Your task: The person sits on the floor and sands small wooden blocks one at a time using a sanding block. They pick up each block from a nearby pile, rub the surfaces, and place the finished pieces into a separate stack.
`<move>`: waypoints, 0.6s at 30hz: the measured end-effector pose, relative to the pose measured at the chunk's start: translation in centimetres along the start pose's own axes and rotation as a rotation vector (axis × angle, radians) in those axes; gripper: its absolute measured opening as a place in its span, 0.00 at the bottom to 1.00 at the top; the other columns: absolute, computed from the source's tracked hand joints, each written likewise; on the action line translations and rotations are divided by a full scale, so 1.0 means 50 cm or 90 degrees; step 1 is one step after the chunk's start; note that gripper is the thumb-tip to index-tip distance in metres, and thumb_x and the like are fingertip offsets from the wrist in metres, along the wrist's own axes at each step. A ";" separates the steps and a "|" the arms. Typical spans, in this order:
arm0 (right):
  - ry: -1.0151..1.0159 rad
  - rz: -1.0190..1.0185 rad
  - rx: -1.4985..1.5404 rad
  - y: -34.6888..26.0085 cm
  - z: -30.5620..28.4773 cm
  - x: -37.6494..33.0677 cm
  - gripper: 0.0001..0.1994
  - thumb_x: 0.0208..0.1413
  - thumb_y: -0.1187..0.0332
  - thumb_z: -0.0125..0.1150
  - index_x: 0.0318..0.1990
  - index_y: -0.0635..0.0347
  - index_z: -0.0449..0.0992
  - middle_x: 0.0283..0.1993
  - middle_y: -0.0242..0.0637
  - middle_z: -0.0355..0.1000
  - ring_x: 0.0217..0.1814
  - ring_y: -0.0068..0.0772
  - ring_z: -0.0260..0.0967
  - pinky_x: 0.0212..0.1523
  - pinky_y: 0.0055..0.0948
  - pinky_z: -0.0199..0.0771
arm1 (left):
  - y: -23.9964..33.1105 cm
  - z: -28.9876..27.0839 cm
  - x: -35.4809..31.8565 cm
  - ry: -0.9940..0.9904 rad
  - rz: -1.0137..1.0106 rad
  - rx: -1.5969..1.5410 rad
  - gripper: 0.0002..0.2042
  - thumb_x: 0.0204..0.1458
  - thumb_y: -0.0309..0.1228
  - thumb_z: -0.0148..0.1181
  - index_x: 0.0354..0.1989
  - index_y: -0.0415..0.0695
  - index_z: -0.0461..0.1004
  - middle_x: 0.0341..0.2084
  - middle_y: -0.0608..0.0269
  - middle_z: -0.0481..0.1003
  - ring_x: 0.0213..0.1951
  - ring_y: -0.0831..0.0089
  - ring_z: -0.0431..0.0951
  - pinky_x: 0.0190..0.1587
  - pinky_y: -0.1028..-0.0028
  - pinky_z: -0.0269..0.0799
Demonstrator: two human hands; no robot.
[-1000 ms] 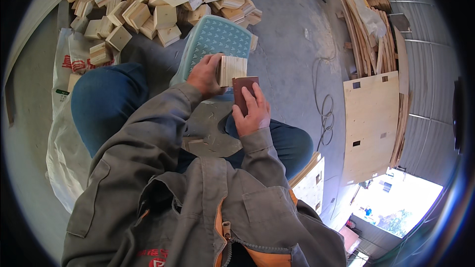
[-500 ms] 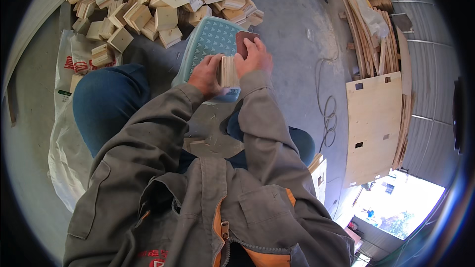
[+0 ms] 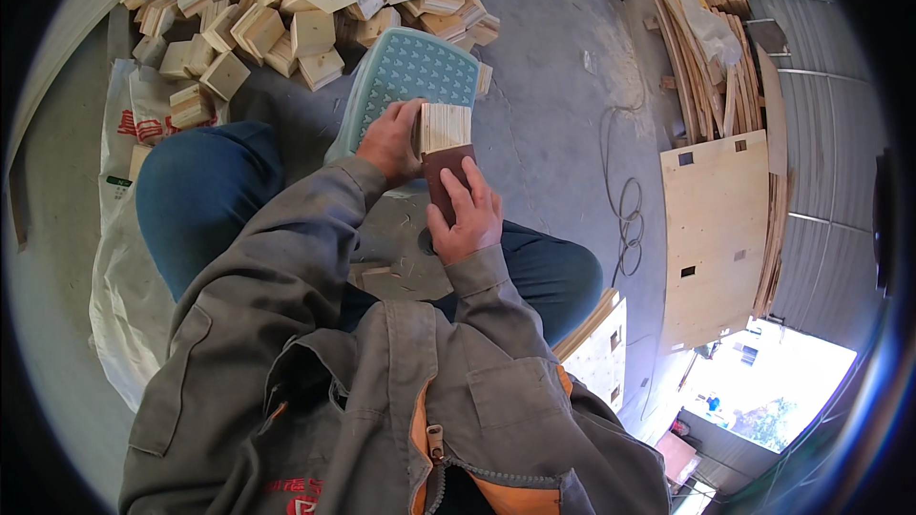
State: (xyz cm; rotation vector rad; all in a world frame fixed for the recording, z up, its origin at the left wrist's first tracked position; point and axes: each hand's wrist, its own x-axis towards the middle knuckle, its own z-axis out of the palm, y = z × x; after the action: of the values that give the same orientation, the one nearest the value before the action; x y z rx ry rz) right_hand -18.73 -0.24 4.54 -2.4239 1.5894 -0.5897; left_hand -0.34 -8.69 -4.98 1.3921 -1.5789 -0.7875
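Observation:
My left hand [image 3: 392, 141] grips a layered plywood block [image 3: 446, 124] by its left side, above the near end of a pale teal plastic stool [image 3: 417, 62]. My right hand [image 3: 468, 213] is closed on a reddish-brown sanding block [image 3: 447, 172], its fingers lying over the top. The sanding block's far end meets the near edge of the wooden block. My left fingertips are hidden behind the wood.
A heap of similar plywood blocks [image 3: 312, 30] lies beyond the stool. At left is a white woven sack [image 3: 129, 257] beside my knee. Plywood sheets [image 3: 716, 238] and thin boards lean along the right wall. A cable [image 3: 625, 219] loops across the floor.
My right hand has drawn the sanding block back toward me, from beyond the wooden block to its near side. The wooden block has tilted, showing more of its layered face.

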 end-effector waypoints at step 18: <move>-0.034 0.183 -0.090 0.062 0.046 0.300 0.31 0.53 0.60 0.71 0.68 0.42 0.78 0.77 0.37 0.66 0.68 0.56 0.69 0.71 0.47 0.70 | 0.016 -0.018 0.002 -0.048 -0.030 -0.009 0.50 0.34 0.36 0.84 0.71 0.50 0.63 0.61 0.46 0.71 0.62 0.42 0.74 0.64 0.53 0.74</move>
State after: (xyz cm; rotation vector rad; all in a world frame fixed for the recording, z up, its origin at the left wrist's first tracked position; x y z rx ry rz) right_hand -15.11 -15.30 4.72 -2.2199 1.9691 -0.3706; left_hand 0.11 -8.57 -3.88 1.4086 -1.5998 -0.8879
